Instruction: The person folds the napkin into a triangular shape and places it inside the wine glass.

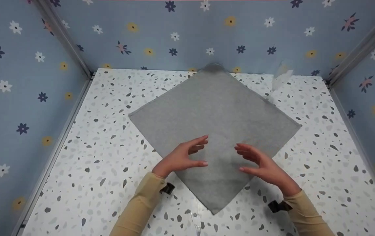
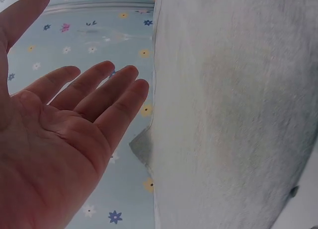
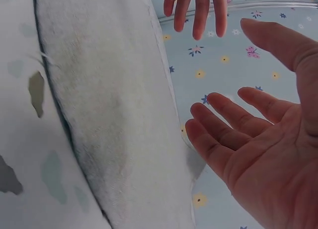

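A grey cloth (image 1: 207, 108) lies spread flat like a diamond, one corner pointing toward the person and the far corner bent up against the back wall. Over its near half, my left hand (image 1: 187, 155) hovers with loosely bent fingers and the thumb apart, holding nothing. Facing it from the other side is my right hand (image 1: 261, 164), likewise relaxed and bare. A gap separates the two hands, palms turned toward each other. In the left wrist view the left palm (image 2: 59, 134) shows beside the cloth (image 2: 233, 110); the right wrist view shows the right palm (image 3: 263, 154) similarly.
The speckled white tabletop (image 1: 102, 144) surrounds the cloth. A crumpled piece of clear plastic (image 1: 281, 80) lies at the back right, near the wall. Flower-patterned panels (image 1: 187, 36) stand at the back and both sides, with metal rails (image 1: 64, 36) at the corners.
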### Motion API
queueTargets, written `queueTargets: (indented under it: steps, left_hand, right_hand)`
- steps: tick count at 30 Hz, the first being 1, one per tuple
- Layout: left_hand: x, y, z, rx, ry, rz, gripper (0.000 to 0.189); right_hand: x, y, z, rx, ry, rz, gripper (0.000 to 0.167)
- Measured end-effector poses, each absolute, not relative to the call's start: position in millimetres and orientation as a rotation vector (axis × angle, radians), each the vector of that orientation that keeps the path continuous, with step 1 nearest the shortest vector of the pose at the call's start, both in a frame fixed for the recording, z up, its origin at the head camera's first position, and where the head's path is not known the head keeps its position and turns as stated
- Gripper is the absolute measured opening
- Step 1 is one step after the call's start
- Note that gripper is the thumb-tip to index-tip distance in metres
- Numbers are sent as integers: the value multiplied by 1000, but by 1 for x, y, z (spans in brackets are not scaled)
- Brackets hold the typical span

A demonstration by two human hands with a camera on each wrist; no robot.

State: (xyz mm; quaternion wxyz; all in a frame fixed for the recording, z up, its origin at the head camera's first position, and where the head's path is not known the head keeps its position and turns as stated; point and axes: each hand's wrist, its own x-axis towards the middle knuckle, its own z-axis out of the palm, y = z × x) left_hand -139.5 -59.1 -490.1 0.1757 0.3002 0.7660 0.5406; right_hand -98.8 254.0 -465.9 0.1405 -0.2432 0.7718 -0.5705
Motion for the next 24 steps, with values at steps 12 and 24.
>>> queueTargets:
  steps: [12, 24]
  left_hand:
    - [-122, -53, -500, 885, 2007, 1542, 79]
    - [-110, -49, -515, 875, 1864, 1588, 79]
  right_hand:
    - [-84, 249, -474, -711, 2153, -1646, 67]
    - [-72, 240, -486, -662, 2032, -1646, 64]
